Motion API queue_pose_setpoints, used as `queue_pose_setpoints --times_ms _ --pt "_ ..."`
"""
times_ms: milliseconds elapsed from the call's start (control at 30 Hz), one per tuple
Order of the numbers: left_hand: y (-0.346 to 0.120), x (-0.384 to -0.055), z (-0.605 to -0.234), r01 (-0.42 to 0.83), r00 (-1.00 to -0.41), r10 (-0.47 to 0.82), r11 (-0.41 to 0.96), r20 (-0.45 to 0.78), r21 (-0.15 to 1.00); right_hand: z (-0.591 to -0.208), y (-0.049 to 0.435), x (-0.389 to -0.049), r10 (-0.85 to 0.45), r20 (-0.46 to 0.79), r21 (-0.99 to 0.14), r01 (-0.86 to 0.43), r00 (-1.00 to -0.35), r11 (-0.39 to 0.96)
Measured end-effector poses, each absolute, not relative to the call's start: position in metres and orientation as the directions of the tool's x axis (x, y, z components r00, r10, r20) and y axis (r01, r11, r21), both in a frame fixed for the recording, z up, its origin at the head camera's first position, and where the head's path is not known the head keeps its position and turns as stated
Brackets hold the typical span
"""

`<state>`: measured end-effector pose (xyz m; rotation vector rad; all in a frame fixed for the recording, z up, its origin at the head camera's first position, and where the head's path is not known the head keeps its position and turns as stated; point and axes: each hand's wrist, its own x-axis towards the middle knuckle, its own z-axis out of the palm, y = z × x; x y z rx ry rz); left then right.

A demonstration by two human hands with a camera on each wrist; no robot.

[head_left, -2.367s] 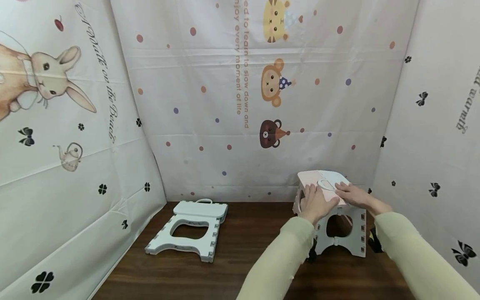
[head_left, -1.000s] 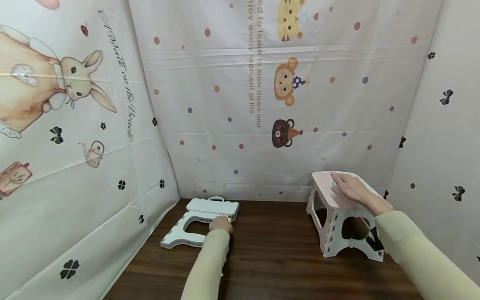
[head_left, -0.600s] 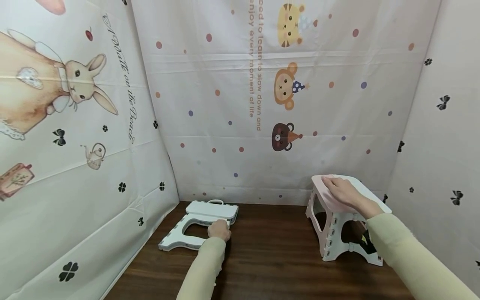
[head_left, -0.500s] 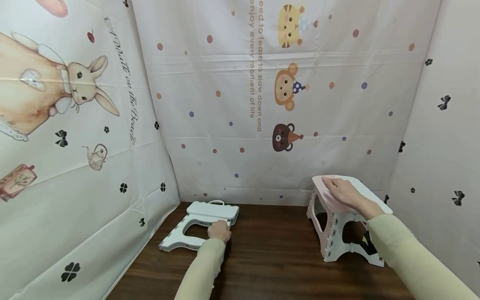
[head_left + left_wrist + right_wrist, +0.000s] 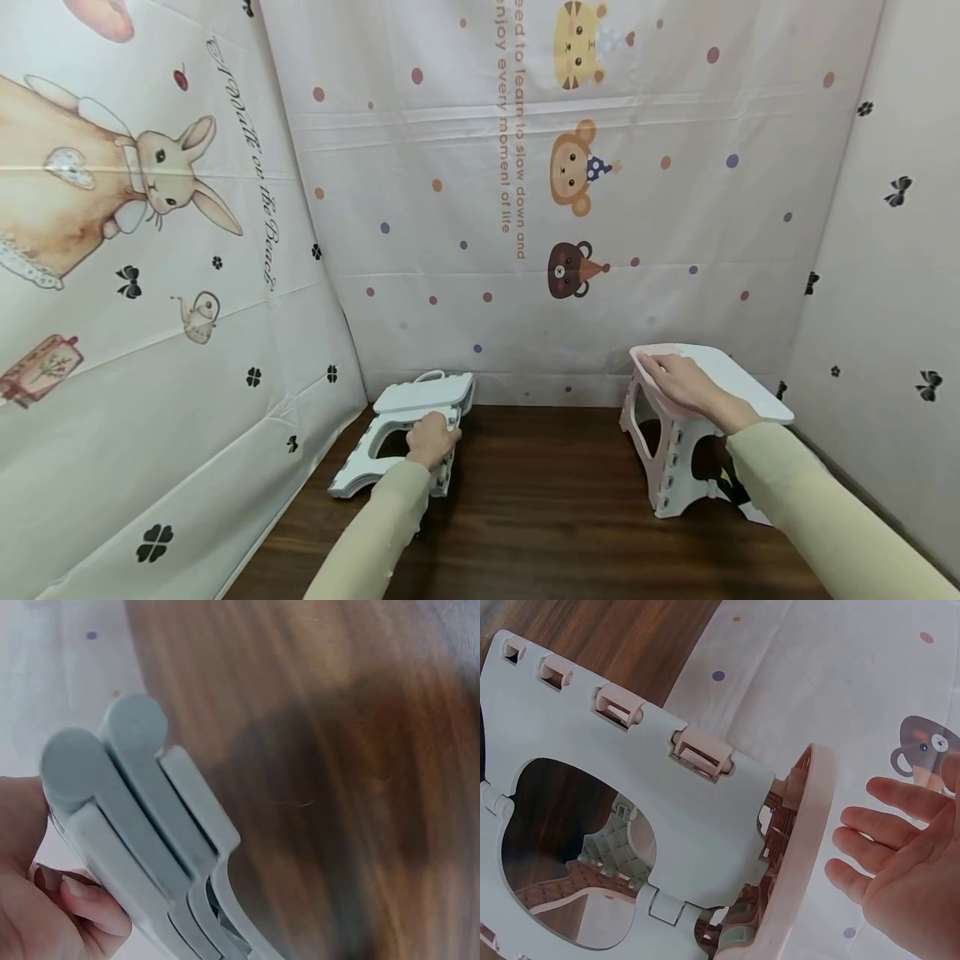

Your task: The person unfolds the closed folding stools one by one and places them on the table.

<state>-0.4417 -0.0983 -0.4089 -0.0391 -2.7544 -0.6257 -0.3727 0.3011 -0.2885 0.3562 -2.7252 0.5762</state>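
Observation:
A folded white step stool [image 5: 423, 393] leans up off the table at the left, its carry loop at the far end. My left hand [image 5: 431, 439] grips its right side, and in the left wrist view curled fingers [image 5: 94, 907] lie against its stacked panels. At the right an unfolded pink-and-white step stool [image 5: 678, 467] stands on its legs. Over the pink part of its seat is my right hand [image 5: 686, 383]. In the right wrist view the fingers [image 5: 885, 825] are loosely extended, with a visible gap to the seat edge [image 5: 810, 832].
Both stools are on a dark wooden table [image 5: 540, 500]. A printed white cloth [image 5: 420, 192] hangs behind and along both sides, close to the far ends of the stools. A dark wrist device [image 5: 731, 487] shows below my right wrist.
From the unfolded stool, where both hands were, my left hand has moved left to the folded stool. It has since lifted and tilted that stool's right side. My right hand stays at the unfolded stool.

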Motion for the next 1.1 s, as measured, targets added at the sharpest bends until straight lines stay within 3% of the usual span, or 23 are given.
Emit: queue_pose_setpoints --times_ms 500,867,1100 --pt "-0.109 -0.408 -0.363 0.156 -0.916 -0.116 0.779 0.384 0.608 -0.288 0.301 -0.373 -0.203 0.397 -0.309 -0.338 -0.895 0.889" --pt "-0.101 -0.388 -0.366 0.343 -0.883 0.01 0.696 0.469 0.631 -0.286 0.295 -0.372 -0.198 0.367 -0.324 -0.325 -0.909 0.889" --pt "-0.088 -0.382 -0.373 0.39 -0.872 0.022 0.634 0.489 0.668 -0.285 0.288 -0.372 -0.201 0.338 -0.348 -0.32 -0.919 0.881"
